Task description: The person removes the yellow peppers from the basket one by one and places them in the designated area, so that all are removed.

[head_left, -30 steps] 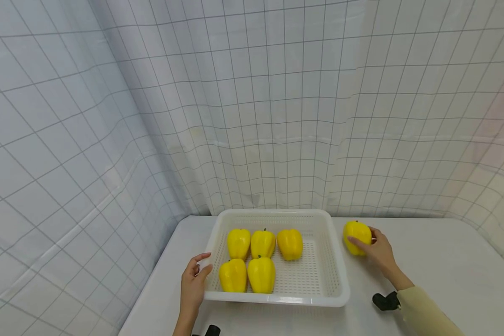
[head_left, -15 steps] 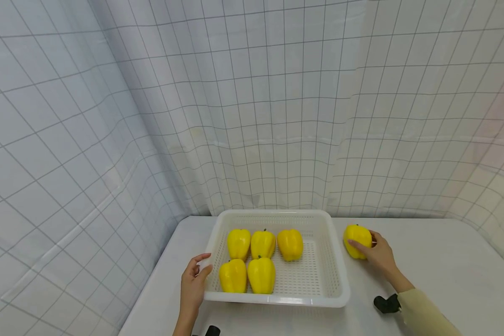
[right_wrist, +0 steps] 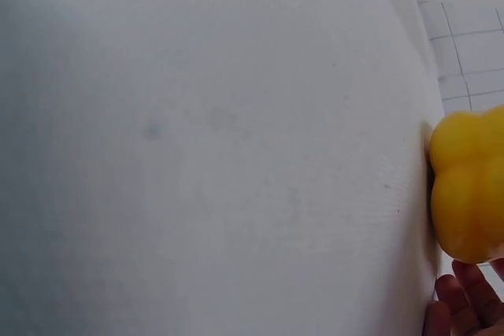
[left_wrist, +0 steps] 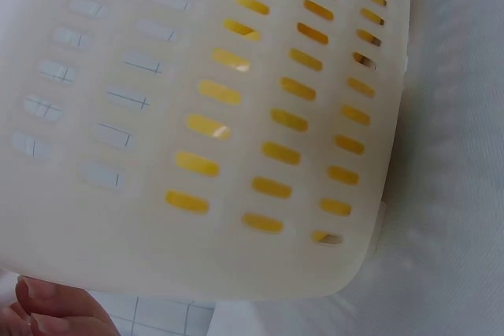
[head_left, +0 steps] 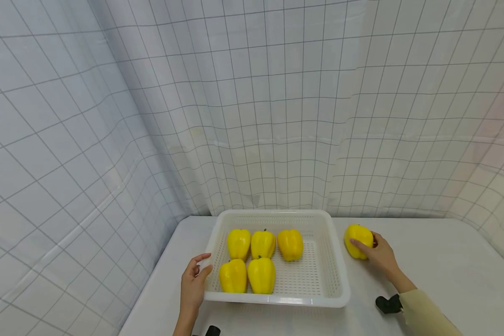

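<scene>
Right hand point(head_left: 380, 255) grips yellow bell pepper point(head_left: 356, 235) beside white plastic basket point(head_left: 338, 275); left hand point(head_left: 193, 283) holds the basket's rim

Taking the middle of the basket as the centre of the dial, with 12 toward the checked curtain point(head_left: 273, 102), the gripped pepper sits just short of 3 o'clock, outside the basket and near its wall. The right hand closes on it from the 4 o'clock side of the pepper, thumb in front and fingers behind. In the right wrist view the pepper appears to rest on the white tabletop point(head_left: 441, 256).

The left hand is between 8 and 9 o'clock, thumb and fingers pinching the rim of the perforated basket.

Inside lie five more peppers in two rows. The far row has a 10 o'clock pepper point(head_left: 238, 243), an 11 o'clock pepper point(head_left: 262, 244) and a 1 o'clock pepper point(head_left: 290, 245). The near row has an 8 o'clock pepper point(head_left: 233, 276) and a 7 o'clock pepper point(head_left: 261, 276), side by side. Through the slots, the left wrist view shows patches of their yellow.

A pale yellow sleeve point(head_left: 428, 313) covers the right forearm, a black object point(head_left: 388, 304) just beside its cuff. A black piece point(head_left: 213, 331), cut off by the lower edge, lies near the left wrist.
</scene>
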`<control>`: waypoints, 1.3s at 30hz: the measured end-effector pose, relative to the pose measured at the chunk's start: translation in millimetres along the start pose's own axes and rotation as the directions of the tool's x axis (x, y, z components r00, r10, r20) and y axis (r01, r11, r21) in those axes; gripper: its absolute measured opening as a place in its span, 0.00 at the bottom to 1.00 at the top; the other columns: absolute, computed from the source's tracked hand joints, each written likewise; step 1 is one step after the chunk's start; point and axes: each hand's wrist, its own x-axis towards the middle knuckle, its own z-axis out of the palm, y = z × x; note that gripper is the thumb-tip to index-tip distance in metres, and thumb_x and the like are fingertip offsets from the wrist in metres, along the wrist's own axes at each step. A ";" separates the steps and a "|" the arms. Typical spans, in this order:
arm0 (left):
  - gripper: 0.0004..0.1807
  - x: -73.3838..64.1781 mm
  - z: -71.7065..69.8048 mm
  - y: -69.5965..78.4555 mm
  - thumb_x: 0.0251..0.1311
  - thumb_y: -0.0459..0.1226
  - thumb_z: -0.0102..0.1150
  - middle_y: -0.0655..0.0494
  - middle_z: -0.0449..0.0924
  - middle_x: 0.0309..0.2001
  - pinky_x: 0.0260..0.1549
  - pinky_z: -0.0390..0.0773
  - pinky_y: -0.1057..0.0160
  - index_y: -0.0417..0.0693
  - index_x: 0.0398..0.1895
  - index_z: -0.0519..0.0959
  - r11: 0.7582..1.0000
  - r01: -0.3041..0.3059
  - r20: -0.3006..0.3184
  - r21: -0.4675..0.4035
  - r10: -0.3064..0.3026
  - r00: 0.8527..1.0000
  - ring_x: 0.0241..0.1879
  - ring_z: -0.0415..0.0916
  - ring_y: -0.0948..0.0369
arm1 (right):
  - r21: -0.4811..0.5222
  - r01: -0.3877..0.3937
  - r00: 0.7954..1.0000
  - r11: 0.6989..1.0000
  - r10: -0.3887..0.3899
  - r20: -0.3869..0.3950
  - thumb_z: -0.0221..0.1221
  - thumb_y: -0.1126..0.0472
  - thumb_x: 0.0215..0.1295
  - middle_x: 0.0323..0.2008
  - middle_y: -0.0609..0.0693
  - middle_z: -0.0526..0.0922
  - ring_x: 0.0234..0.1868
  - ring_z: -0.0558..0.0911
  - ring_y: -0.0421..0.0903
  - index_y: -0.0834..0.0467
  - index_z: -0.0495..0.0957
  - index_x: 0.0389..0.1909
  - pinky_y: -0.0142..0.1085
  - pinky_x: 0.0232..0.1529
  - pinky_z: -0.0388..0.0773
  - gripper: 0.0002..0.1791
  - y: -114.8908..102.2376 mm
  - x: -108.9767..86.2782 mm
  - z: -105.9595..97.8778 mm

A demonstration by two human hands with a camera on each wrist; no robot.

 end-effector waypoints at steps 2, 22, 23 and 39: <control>0.17 -0.1 0.0 0.1 0.62 0.31 0.56 0.55 0.59 0.21 0.21 0.61 0.70 0.41 0.55 0.76 1.000 0.000 0.002 0.000 0.000 1.000 0.21 0.58 0.64 | 0.006 -0.008 1.000 1.000 0.008 0.007 0.56 0.34 0.59 0.60 0.70 0.63 0.56 0.67 0.62 0.72 0.50 0.68 0.54 0.55 0.66 0.54 -0.1 -0.4 -0.4; 0.17 -0.3 -0.1 0.6 0.62 0.31 0.55 0.55 0.60 0.21 0.20 0.60 0.70 0.41 0.55 0.76 1.000 -0.001 0.003 0.005 0.001 1.000 0.20 0.58 0.64 | 0.015 -0.060 0.998 0.998 0.060 0.036 0.55 0.31 0.57 0.63 0.70 0.58 0.59 0.64 0.64 0.71 0.45 0.70 0.57 0.58 0.62 0.58 -2.6 -2.2 -1.6; 0.17 -0.6 0.0 0.8 0.62 0.31 0.55 0.55 0.60 0.21 0.20 0.61 0.70 0.41 0.55 0.76 1.000 -0.003 0.002 0.005 0.003 1.000 0.20 0.59 0.64 | 0.016 -0.061 0.998 0.998 0.060 0.036 0.56 0.31 0.57 0.63 0.71 0.58 0.59 0.64 0.64 0.72 0.45 0.70 0.57 0.58 0.62 0.58 -3.2 -2.6 -1.7; 0.15 -3.4 0.8 1.8 0.62 0.31 0.55 0.55 0.59 0.21 0.21 0.60 0.70 0.43 0.52 0.77 0.999 -0.024 -0.026 0.021 0.025 0.999 0.22 0.58 0.62 | 0.033 -0.045 0.998 0.998 0.044 0.034 0.57 0.33 0.57 0.64 0.70 0.55 0.60 0.63 0.63 0.70 0.42 0.71 0.56 0.57 0.63 0.58 -4.3 -3.1 -1.9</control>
